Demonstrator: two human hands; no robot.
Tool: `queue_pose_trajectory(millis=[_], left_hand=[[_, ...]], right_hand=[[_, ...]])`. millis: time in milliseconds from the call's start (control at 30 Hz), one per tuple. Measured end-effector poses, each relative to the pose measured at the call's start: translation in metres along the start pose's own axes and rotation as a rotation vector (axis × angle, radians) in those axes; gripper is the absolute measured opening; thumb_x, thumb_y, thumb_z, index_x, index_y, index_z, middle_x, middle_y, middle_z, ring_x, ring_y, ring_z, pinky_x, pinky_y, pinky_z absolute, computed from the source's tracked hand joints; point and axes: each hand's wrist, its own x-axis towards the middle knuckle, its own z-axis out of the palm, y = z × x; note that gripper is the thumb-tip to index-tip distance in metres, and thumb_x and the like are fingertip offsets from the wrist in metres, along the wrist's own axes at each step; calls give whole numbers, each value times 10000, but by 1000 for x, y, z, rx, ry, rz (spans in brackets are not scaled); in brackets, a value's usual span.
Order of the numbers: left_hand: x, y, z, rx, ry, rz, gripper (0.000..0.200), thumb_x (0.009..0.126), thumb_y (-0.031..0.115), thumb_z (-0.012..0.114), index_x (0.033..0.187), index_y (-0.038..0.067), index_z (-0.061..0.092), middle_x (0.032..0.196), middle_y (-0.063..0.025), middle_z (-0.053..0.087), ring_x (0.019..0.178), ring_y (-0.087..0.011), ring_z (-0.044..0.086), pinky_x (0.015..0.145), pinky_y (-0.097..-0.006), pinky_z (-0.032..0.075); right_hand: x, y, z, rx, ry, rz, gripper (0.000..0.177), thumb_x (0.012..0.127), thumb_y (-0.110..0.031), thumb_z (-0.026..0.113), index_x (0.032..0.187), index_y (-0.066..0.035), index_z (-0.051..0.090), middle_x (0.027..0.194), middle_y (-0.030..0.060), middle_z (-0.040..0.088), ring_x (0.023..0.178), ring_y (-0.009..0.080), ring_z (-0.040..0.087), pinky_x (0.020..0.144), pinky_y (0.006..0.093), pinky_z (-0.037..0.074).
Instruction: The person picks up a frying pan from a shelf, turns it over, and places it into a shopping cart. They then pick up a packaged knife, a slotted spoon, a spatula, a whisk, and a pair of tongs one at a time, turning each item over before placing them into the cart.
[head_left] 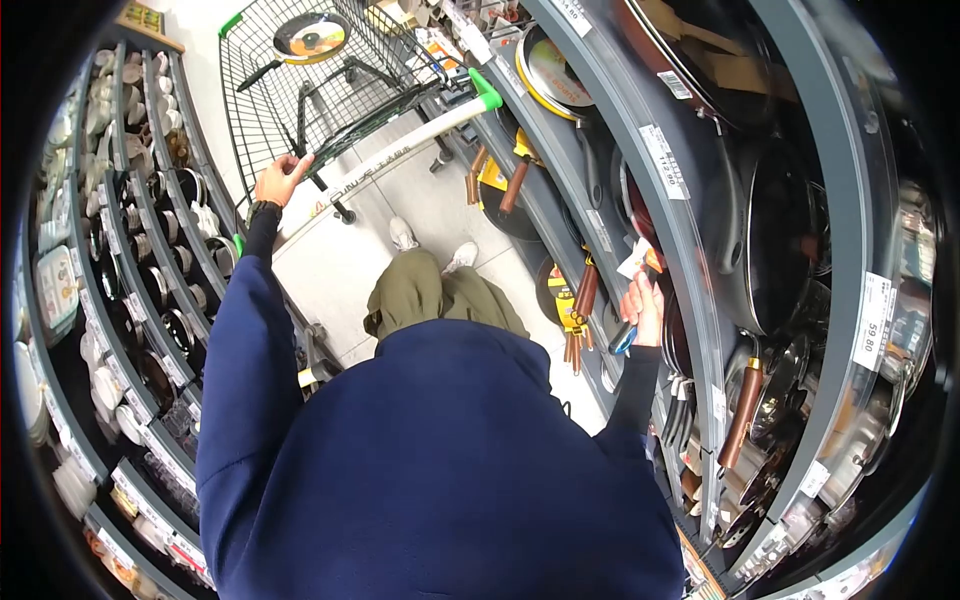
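Note:
My left hand (281, 180) rests on the rim of a wire shopping cart (300, 90), its fingers curled over the wire beside the white push bar with green end caps (410, 140). Inside the cart lies a frying pan with a yellow label (311, 37). My right hand (643, 305) reaches into the grey shelf on the right and grips a pan handle with a blue end (625, 338) among hanging pans. A white tag (634, 258) sits just above that hand. Dark blue sleeves cover both arms.
Grey shelving on the right holds many frying pans (780, 240) with wooden handles (742, 412) and price labels (872, 320). Shelves on the left carry cups and small dishes (150, 260). Light floor tiles (330, 270) run between them, with my shoes (430, 245) on them.

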Motion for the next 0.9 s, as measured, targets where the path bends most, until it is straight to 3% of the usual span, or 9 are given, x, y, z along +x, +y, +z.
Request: queue_pose_trajectory(millis=[167,233,333,467,600,733,800,900], left_hand=[[1,-6,1,-142,-72,19,607,849,633,613,1002,53,710,973,-129,722,921,-258,682,838,-364,501],[6,-23,9,-381,50,92,541,905,534,614,1113,36,663,1119,-159,667,1038,-272,631,917,-367,465],[-11,-10,5,-269,234,211,522,923,449,639,1211,16,601,1199,-184,605,1131,-308,566,980,-390,423],[-89,80,-29,-225,473,255,410,911,295,683,1197,11,602,1179,-174,607,1120,-316,557,982,-398,419],[-174,139,-12,-566,503,223,220,916,145,666,1093,14,654,967,-100,686,898,-219,632,847,-339,486],[-241,193,19,-890,16,40,169,939,137,642,1067,29,661,898,-59,682,800,-101,603,734,-270,492],[-263,205,46,-1034,-303,-5,231,979,182,601,1147,24,624,949,-58,702,863,-106,635,781,-271,492],[-284,230,52,-977,-520,147,303,986,218,592,1227,36,571,1013,-52,691,823,-103,607,763,-263,483]], right_hand=[[-10,10,9,-70,-54,63,142,1019,-216,542,1016,-80,501,533,-44,352,350,74,342,350,237,291],[-14,13,15,-110,-90,82,150,1021,-213,542,992,-72,501,538,-40,366,358,74,354,355,238,296],[-14,21,20,-143,-168,113,169,1024,-201,535,922,-81,475,552,-31,388,368,75,381,363,233,316],[-14,31,41,-154,-214,139,169,1027,-191,520,907,-88,463,548,-34,371,364,77,384,358,236,316],[-12,32,75,-217,-243,193,187,1025,-205,533,901,-85,462,522,-31,368,358,80,380,356,239,328],[-7,43,102,-201,-332,167,137,1024,-190,529,978,-65,497,519,-24,385,358,86,387,353,245,338],[-4,45,120,-200,-371,192,118,1026,-179,523,1010,-64,500,521,-24,383,360,86,386,352,245,333],[-2,52,150,-212,-431,178,116,1025,-172,529,1033,-60,500,539,-25,386,370,77,391,353,239,320]])
